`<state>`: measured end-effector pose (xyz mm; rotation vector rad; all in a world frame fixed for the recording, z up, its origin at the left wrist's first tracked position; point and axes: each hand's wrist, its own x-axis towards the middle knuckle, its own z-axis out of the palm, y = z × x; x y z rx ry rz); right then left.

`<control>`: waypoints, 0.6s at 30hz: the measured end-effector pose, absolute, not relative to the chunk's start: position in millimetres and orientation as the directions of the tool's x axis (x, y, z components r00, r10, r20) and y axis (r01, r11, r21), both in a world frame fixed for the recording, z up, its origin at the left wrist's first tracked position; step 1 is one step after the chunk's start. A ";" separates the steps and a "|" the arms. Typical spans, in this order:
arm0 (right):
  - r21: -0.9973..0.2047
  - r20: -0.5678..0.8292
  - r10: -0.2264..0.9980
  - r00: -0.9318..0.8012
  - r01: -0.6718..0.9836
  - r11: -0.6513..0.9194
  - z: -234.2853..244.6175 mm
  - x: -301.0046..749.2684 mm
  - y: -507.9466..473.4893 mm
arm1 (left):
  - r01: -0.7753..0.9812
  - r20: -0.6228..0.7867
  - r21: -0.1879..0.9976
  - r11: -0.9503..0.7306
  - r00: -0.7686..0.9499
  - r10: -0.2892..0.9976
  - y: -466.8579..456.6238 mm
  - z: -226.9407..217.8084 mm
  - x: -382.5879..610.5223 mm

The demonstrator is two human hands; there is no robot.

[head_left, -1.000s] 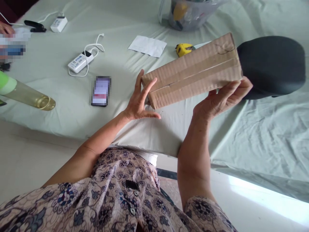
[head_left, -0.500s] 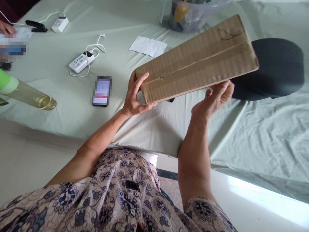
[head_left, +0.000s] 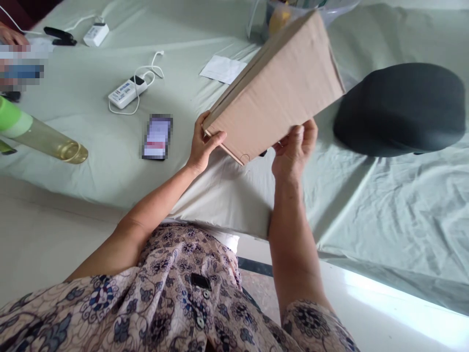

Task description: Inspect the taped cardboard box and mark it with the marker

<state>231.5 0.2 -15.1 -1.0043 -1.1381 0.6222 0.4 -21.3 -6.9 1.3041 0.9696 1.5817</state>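
I hold a long brown cardboard box point(head_left: 280, 93) in the air above a table covered with a pale green cloth point(head_left: 91, 132). My left hand point(head_left: 203, 146) grips its near left corner, thumb over the edge. My right hand point(head_left: 293, 151) grips the lower edge from underneath, fingers curled onto the broad plain face. The box is tilted, its far end raised toward the back of the table.
A black round cushion point(head_left: 401, 110) lies to the right. A phone point(head_left: 157, 137), a white power strip with cable point(head_left: 126, 91), a paper slip point(head_left: 223, 69) and a clear bag point(head_left: 271, 17) sit on the cloth. A glass bottle point(head_left: 44, 139) lies left. Another person's hand point(head_left: 10, 36) is far left.
The box has turned from its taped seam side to its broad plain face and its far end has risen. My right hand slid left along the lower edge; my left closed on the corner.
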 end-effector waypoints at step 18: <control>-0.831 0.503 0.862 -0.063 0.239 0.502 -18.1 181.7 -28.6 | -0.468 0.003 0.882 -0.061 -0.124 0.992 -21.8 5.6 -8.6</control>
